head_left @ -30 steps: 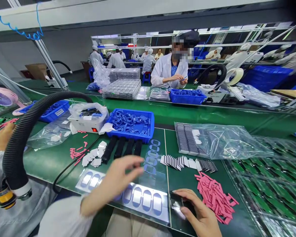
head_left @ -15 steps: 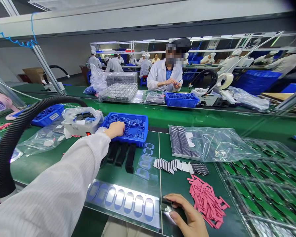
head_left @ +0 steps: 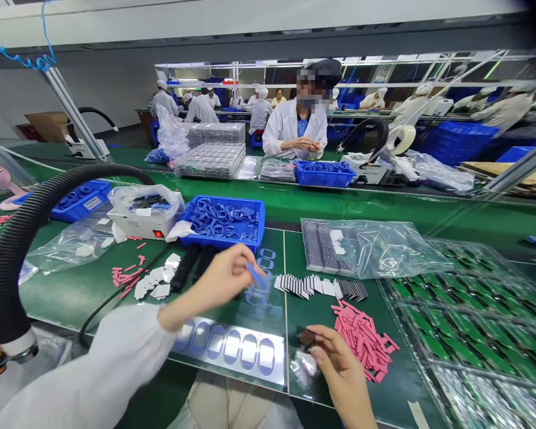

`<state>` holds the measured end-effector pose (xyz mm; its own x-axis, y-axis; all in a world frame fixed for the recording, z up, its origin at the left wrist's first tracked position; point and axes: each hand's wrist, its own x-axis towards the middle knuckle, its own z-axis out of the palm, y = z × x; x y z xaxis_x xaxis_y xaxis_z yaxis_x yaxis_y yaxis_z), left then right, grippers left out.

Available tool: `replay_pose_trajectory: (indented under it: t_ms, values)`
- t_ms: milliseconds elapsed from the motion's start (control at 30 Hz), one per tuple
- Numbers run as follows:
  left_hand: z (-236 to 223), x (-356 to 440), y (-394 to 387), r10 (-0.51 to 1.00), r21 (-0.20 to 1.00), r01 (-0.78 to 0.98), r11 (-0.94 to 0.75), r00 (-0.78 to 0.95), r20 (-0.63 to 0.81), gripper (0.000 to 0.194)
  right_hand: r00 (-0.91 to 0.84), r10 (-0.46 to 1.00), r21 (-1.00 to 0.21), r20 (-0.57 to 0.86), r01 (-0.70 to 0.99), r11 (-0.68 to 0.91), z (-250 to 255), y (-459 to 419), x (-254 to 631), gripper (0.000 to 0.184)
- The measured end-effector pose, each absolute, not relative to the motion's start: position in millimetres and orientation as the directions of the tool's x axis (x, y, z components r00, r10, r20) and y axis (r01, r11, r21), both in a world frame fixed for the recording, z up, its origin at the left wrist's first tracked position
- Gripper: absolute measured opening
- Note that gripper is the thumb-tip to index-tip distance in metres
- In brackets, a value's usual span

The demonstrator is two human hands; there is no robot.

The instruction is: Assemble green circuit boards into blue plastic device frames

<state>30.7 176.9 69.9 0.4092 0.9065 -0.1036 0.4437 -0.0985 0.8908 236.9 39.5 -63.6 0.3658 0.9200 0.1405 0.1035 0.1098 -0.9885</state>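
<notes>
My left hand (head_left: pixel 223 274) pinches a small blue plastic frame (head_left: pixel 257 276) above the bench, over a strip of clear oval film pieces (head_left: pixel 255 298). Behind it, a blue bin (head_left: pixel 262 223) is filled with similar blue frames. Lower right, my right hand (head_left: pixel 339 363) holds a thin dark flat piece (head_left: pixel 304 336) between thumb and fingers. A shiny crumpled clear plastic piece (head_left: pixel 304 366) lies just below that piece. Between the hands and the bench edge lies a silvery sheet (head_left: pixel 277 357) with a row of oval film pieces.
Pink strips (head_left: pixel 364 342) are piled beside my right hand. White and black pads (head_left: pixel 312 286) stand in a row behind. Trays of green boards (head_left: pixel 464 322) fill the right side. A black hose (head_left: pixel 9 262) arches at left. A co-worker (head_left: pixel 295 131) sits opposite.
My left hand has come out of the blue bin and back toward me with a blue frame. My right hand still holds the dark piece, now tilted up, with crumpled clear plastic visible below.
</notes>
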Motion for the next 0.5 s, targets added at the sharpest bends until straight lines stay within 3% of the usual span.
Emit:
replay_pose_trajectory:
  t_ms: [100, 133, 200, 267, 367, 500]
  values:
    - [50.6, 49.4, 108.5, 0.863, 0.956, 0.291, 0.050, 0.470, -0.188, 0.019, 0.426, 0.891, -0.986, 0.158, 0.117, 0.119, -61.7, 30.8, 227.1, 0.029]
    - [43.6, 54.8, 89.5, 0.858, 0.974, 0.127, 0.187, 0.461, -0.225, 0.022, 0.443, 0.877, -0.981, 0.188, 0.135, 0.142, -60.8, 26.4, 221.1, 0.030]
    - [30.6, 63.7, 59.5, 0.853, 0.934, -0.104, 0.341, 0.453, -0.261, 0.026, 0.504, 0.815, -0.957, 0.287, 0.194, 0.217, -58.1, 16.9, 206.3, 0.031]
    - [20.1, 69.0, 39.1, 0.872, 0.885, -0.247, 0.394, 0.404, -0.275, 0.033, 0.579, 0.720, -0.923, 0.383, 0.257, 0.285, -52.9, 8.1, 191.5, 0.032]
    - [9.4, 69.5, 20.2, 0.895, 0.855, -0.320, 0.409, 0.322, -0.308, 0.040, 0.601, 0.683, -0.910, 0.415, 0.274, 0.312, -40.5, -1.0, 177.2, 0.030]
    - [7.4, 57.2, 5.4, 0.920, 0.902, -0.267, 0.340, 0.295, -0.260, 0.031, 0.505, 0.746, -0.901, 0.434, 0.244, 0.359, -20.8, -5.9, 170.0, 0.029]
